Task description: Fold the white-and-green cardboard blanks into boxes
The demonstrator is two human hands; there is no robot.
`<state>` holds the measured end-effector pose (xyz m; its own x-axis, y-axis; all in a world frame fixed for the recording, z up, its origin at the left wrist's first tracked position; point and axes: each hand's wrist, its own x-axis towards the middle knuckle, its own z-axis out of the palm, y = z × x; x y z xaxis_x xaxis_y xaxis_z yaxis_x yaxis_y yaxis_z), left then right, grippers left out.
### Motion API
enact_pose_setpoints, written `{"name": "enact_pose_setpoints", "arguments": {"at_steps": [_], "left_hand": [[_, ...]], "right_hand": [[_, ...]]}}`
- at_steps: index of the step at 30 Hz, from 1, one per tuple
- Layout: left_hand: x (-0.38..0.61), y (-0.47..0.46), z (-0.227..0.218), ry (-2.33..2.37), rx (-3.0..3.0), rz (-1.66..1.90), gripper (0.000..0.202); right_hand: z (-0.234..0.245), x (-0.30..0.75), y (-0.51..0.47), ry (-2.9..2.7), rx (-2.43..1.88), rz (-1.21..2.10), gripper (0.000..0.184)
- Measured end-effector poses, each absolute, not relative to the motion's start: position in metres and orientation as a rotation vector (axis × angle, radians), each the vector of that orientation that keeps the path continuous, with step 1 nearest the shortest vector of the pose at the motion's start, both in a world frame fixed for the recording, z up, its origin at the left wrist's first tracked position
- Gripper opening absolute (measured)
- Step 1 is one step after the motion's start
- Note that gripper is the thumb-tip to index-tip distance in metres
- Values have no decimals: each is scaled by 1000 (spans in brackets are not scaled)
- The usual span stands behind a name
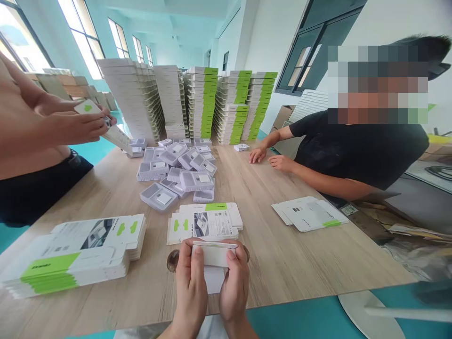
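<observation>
Near the front edge of the table, my left hand [191, 287] and my right hand [235, 289] hold a small white carton [215, 256] between them. Both thumbs press on its near face, and the other fingers curl behind it. A white flap hangs below, between the palms. Just beyond my hands lie several flat printed cartons [215, 225] with green patches. A thick stack of the same flat cartons [102, 242] lies to the left. Brown rounded edges [173, 260] show on either side of my hands; what they belong to is hidden.
Plastic trays [176, 165] with small white pieces pile up mid-table. Tall stacks of boxes [203, 103] line the far edge. At left a person's hands [76, 125] hold a carton; at right another person's hands [270, 159] rest on the table near more flat cartons [310, 214].
</observation>
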<state>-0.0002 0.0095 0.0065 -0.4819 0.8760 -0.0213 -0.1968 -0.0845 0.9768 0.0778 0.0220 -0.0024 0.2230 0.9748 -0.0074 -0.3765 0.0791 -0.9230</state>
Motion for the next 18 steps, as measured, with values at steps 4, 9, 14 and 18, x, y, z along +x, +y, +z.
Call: {"name": "enact_pose_setpoints", "arguments": {"at_steps": [4,9,14,18], "left_hand": [[1,12,3,1355,754,1722,42],[-1,10,-3,1222,671,1711,42],[5,2,-12,1291,828,1785,45],[4,5,-24,1295,878,1789,57]], "right_hand": [[-5,81,22,-860,-948,1163,30],[2,82,21,-868,-941,1172,31],[7,86,30,-881,-1041,1168,34],[8,83,38,-910,-1094,1144,32]]}}
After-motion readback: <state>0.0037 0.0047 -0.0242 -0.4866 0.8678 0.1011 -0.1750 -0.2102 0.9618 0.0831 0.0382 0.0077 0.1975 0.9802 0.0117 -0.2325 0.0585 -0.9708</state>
